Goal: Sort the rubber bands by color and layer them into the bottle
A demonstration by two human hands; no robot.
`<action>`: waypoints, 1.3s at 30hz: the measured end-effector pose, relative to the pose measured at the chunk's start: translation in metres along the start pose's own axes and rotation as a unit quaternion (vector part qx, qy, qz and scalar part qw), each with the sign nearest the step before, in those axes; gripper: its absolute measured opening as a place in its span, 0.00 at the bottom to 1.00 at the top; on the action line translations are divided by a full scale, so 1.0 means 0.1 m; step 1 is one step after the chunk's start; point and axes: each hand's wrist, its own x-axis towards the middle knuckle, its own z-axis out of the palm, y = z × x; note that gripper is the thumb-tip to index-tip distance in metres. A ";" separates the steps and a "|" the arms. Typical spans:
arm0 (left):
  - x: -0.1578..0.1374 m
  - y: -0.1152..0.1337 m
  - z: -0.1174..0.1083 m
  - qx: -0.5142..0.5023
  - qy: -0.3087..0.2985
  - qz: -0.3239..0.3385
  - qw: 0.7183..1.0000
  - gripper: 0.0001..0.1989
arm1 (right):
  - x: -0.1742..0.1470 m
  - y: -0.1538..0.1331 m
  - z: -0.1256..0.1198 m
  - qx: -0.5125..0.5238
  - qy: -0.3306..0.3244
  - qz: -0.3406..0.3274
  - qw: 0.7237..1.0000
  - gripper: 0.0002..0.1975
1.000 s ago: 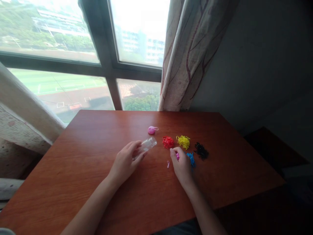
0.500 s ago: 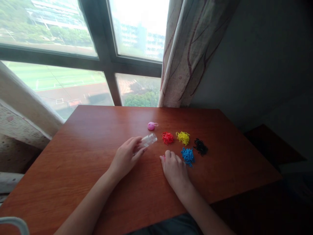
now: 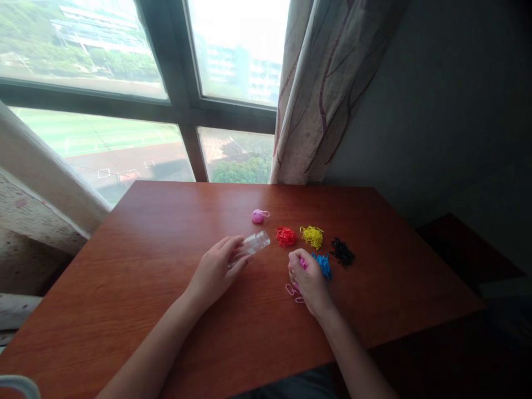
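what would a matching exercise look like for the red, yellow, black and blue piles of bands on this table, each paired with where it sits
Things:
1. red pile
2. yellow pile
3. black pile
4. blue pile

Places:
A. farthest right of the four
B. right beside the right hand
C. nearest the mouth of the clear bottle
D. between the red and black piles, in the back row

Pairs: 1-C, 2-D, 3-A, 4-B
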 end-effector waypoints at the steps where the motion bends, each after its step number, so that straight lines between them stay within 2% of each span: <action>1: 0.00 0.01 0.00 0.002 -0.002 0.000 1.000 0.15 | 0.03 -0.04 0.02 0.095 -0.003 0.030 0.995 0.19; 3: 0.00 0.03 0.00 0.003 -0.005 0.001 1.000 0.14 | 0.07 -0.12 0.06 0.230 -0.006 0.058 0.971 0.20; 5: -0.01 0.04 0.00 0.003 -0.006 0.002 1.000 0.15 | 0.11 -0.19 0.08 0.296 -0.010 0.064 0.953 0.20; 11: -0.02 0.06 0.02 -0.003 -0.008 0.011 1.000 0.14 | 0.15 -0.24 0.00 0.409 -0.058 0.112 0.904 0.21; 17: -0.03 0.15 0.06 -0.011 -0.020 0.031 0.999 0.13 | 0.33 -0.25 0.06 0.481 -0.084 0.124 0.864 0.14; 21: -0.06 0.25 0.10 -0.028 -0.047 0.045 0.997 0.13 | 0.48 -0.30 0.16 0.471 -0.083 0.092 0.873 0.09; 25: -0.08 0.32 0.12 -0.037 -0.071 0.046 0.996 0.12 | 0.56 -0.32 0.22 0.467 -0.086 0.075 0.877 0.08; 39: -0.07 0.41 0.14 0.026 -0.098 0.032 0.994 0.10 | 0.55 -0.20 0.19 0.470 -0.048 0.000 0.882 0.13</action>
